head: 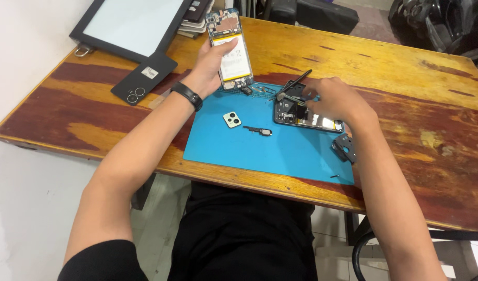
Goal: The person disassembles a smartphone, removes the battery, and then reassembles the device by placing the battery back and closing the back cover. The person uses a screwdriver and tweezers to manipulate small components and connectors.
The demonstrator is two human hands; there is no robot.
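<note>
My left hand (210,65) grips an opened phone (230,49) with its back off, battery and circuit board showing, raised over the far left corner of the blue work mat (280,153). A black band is on that wrist. My right hand (335,99) holds a dark tweezers-like tool (295,84) whose tip points left, and rests over a second opened phone (306,115) lying on the mat. A pale camera cover (231,119) and a small dark part (259,130) lie loose on the mat between my arms.
A black phone back cover (144,78) lies on the wooden table (405,67) at left, beside a dark-framed tablet-like screen (129,23). A dark bracket piece (345,147) sits at the mat's right edge. Dark bags stand beyond the table's far edge.
</note>
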